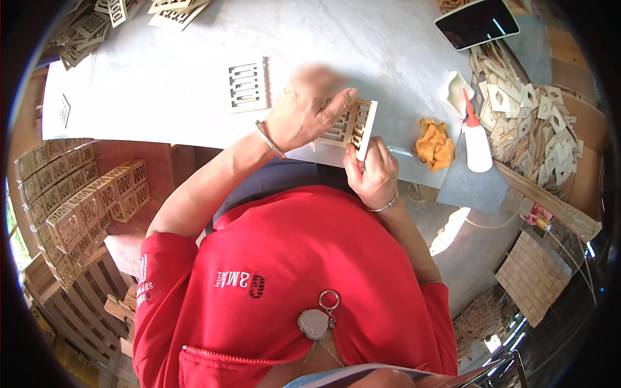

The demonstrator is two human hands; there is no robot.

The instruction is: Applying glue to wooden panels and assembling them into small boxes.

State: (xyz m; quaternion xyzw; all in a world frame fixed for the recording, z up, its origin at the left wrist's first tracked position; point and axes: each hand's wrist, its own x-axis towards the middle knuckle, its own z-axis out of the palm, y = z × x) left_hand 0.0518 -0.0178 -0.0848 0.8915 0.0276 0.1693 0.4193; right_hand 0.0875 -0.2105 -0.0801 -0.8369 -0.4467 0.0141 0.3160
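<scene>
Near the table's front edge is a small pale wooden frame (364, 123) made of cut-out lattice panels, two of them meeting at an angle. My left hand (304, 116) lies over its left side, thumb along the top; the other fingers are blurred. From below, my right hand (374, 173) pinches the near end of the narrow panel between thumb and curled fingers. Both hands touch the frame and partly hide it. Just left of them, a separate lattice panel (248, 85) rests on the table.
An orange cloth (435, 144) and a white glue bottle (478, 147) with red nozzle stand at right, before a heap of wooden offcuts (533, 123). A dark-screened device (477, 24) lies at the back right. Lattice panels (178, 13) pile up far left; finished lattice boxes (97, 200) stack below.
</scene>
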